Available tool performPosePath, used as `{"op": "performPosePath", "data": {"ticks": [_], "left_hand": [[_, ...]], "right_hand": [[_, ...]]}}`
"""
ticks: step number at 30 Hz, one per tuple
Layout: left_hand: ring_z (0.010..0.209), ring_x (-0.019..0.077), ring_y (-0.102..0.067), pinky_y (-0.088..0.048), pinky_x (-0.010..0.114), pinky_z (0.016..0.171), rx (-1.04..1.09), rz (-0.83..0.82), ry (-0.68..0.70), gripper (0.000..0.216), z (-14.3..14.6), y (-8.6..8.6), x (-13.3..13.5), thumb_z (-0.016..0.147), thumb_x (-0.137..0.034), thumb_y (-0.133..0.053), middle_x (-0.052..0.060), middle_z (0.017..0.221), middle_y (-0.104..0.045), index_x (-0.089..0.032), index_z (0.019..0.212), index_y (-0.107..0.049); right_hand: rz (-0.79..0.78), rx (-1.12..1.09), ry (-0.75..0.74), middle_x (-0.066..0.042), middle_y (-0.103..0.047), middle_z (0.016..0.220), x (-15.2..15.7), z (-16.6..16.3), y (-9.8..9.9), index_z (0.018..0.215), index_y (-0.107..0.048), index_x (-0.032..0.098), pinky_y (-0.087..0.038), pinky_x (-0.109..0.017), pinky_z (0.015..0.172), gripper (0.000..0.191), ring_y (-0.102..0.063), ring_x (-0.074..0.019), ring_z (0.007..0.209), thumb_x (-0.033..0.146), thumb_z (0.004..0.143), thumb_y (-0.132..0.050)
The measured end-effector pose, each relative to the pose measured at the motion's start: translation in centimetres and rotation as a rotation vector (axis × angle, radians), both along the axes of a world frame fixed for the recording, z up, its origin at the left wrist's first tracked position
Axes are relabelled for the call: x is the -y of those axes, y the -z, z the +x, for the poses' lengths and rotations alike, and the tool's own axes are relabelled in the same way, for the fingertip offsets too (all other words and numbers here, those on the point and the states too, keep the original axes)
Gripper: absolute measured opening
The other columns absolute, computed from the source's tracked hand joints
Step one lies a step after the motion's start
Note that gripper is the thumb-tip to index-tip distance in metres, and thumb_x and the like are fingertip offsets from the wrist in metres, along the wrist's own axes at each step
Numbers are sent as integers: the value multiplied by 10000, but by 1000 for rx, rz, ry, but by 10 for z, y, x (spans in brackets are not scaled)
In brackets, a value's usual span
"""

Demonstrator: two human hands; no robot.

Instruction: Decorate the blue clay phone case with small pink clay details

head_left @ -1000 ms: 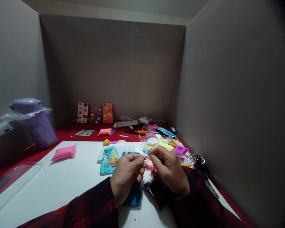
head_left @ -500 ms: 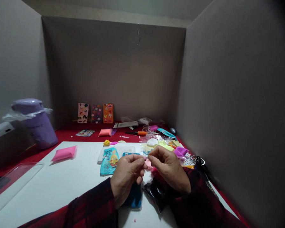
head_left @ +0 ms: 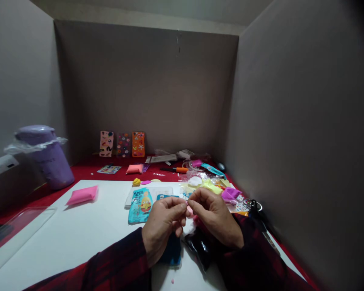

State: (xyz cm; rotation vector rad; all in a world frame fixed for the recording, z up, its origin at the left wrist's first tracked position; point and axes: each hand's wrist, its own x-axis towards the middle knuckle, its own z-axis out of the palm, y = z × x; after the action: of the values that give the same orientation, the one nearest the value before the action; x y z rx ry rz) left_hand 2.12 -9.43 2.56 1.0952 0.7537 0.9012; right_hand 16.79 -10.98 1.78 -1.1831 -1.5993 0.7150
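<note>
Above the white board point(head_left: 109, 246), my left hand point(head_left: 166, 224) is closed, its thumb and forefinger pinching a tiny pinkish piece point(head_left: 187, 203) that the fingertips mostly hide. My right hand point(head_left: 216, 218) pinches at the same piece, its fingertips touching those of the left. Under my left hand lies a dark blue phone case point(head_left: 171, 252), partly covered. A shiny black packet point(head_left: 198, 250) rests below my right hand. Nearer the front sits a small pink ball point(head_left: 172, 281). Left of the hands is a turquoise snack packet point(head_left: 140, 206) with a yellow cartoon figure.
A pink packet point(head_left: 82, 195) and a clear case point(head_left: 21, 230) lie at left, near a purple tumbler point(head_left: 53, 161). Decorated phone cases point(head_left: 138, 144) stand at the back. An orange-handled tool point(head_left: 182, 170) lies on the red cloth. Colourful packets point(head_left: 230, 195) crowd the right side.
My right hand has moved slightly left, bringing its fingertips against those of my left hand. The pinkish piece is now more hidden. The things on the board stay in place.
</note>
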Motion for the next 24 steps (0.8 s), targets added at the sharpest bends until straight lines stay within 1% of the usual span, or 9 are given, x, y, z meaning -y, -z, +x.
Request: {"op": "performPosePath", "data": {"ticks": [3, 9, 14, 20, 24], "left_hand": [[478, 50, -433, -324, 150, 384, -3, -1, 0, 139, 0, -1, 1, 749, -227, -638, 33, 673, -575, -94, 727, -603], [467, 49, -426, -319, 149, 380, 1, -7, -9, 139, 0, 0, 0, 749, -231, -640, 20, 647, -561, -99, 728, -601], [474, 51, -435, -330, 153, 385, 11, -2, 9, 148, -1, -1, -1, 759, -239, -631, 28, 672, -570, -96, 734, -601], [468, 52, -428, -324, 156, 385, 14, -3, 10, 150, 0, -2, 0, 763, -241, -625, 23, 655, -563, -101, 718, -597], [478, 53, -432, -325, 157, 391, 14, -1, 19, 149, 0, -1, 0, 763, -239, -624, 32, 676, -569, -97, 722, -602]], "right_hand": [[-4, -10, 2, 23, -559, 652, 1, -1, -2, 757, -550, 182, -393, -227, 537, 122, -495, -106, 572, 258, 849, -523], [2, -8, 54, 28, -548, 622, 1, -1, -4, 732, -554, 178, -391, -223, 529, 128, -489, -104, 557, 251, 835, -535], [0, -5, 42, 19, -565, 635, 1, -1, -4, 750, -566, 176, -390, -222, 524, 120, -495, -107, 560, 254, 836, -535], [9, -10, 61, 28, -539, 612, 2, -1, -4, 725, -564, 180, -379, -220, 518, 127, -470, -104, 547, 253, 827, -549], [-3, 0, 43, 20, -558, 637, 2, -1, -3, 745, -569, 178, -384, -224, 529, 120, -483, -107, 561, 256, 833, -546]]}}
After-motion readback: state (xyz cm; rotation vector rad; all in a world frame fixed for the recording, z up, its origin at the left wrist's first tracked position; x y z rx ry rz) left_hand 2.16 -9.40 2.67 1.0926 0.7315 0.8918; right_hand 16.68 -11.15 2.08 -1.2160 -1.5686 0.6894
